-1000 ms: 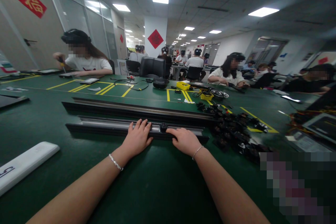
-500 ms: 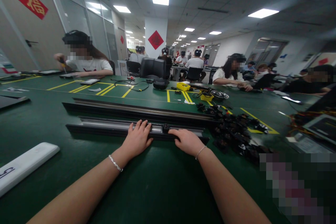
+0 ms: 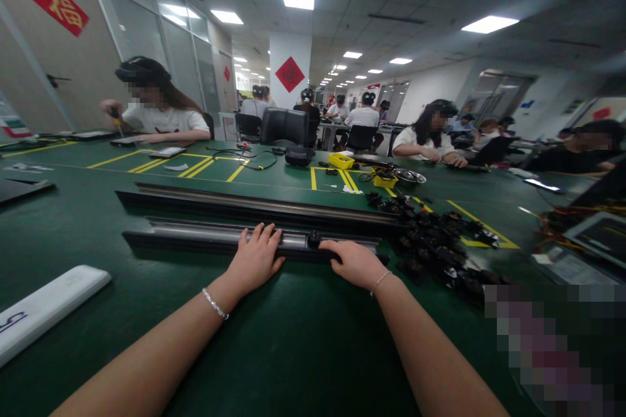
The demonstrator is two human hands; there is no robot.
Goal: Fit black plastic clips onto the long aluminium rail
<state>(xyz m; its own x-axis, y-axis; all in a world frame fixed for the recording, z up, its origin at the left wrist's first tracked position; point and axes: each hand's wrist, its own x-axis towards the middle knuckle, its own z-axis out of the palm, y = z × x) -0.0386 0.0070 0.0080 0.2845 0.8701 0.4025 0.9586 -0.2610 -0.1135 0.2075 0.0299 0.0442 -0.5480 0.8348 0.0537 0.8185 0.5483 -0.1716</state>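
A long black rail [image 3: 180,246] with a silvery trough along it lies across the green table in front of me. My left hand [image 3: 255,259] rests over its middle, palm down with the fingers stretched flat. In the trough, to the right of that hand, sits a small black block [image 3: 313,239]. My right hand [image 3: 353,264] has its curled fingers at the block's right side; the fingers beyond the rail's near wall are partly hidden. A second, similar black rail [image 3: 254,206] lies just behind, roughly parallel.
Small black parts [image 3: 440,244] lie heaped right of the rails. A white flat case [image 3: 53,309] is at the left front. Yellow bins [image 3: 341,160], cables and yellow tape lines lie farther back. Electronic equipment [image 3: 581,254] stands at the right. Several people sit at tables.
My right hand and the small black block have shifted slightly to the right along the rail. My left hand and both rails have stayed in place.
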